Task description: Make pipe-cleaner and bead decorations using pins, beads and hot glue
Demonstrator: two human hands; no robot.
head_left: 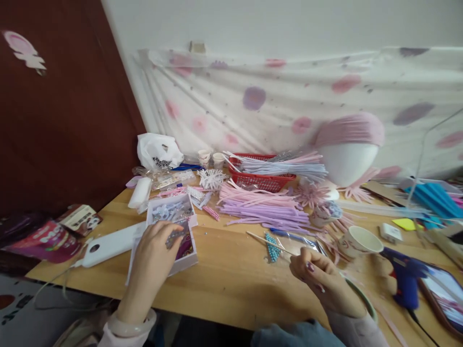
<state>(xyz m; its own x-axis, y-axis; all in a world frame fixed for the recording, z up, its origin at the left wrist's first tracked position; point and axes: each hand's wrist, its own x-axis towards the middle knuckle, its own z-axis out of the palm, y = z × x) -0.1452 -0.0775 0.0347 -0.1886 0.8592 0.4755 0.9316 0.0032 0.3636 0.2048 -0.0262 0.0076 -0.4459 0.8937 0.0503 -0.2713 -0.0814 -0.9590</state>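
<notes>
My left hand (154, 250) reaches into a white box (188, 262) of small beads and trinkets on the wooden table (231, 279). Its fingers are curled over the contents, pinching something too small to name. My right hand (318, 274) is closed on a thin wooden stick (269, 243) that points left over the table. A blue beaded piece (272, 246) lies under the stick's middle. A pale bangle sits on my left wrist.
Heaps of pink and purple pipe cleaners (260, 205) and a red basket (264, 180) lie behind. A paper cup (358, 241), a blue glue gun (407, 279) and a tablet (444, 299) are at right. A white power bank (108, 246) lies left of the box.
</notes>
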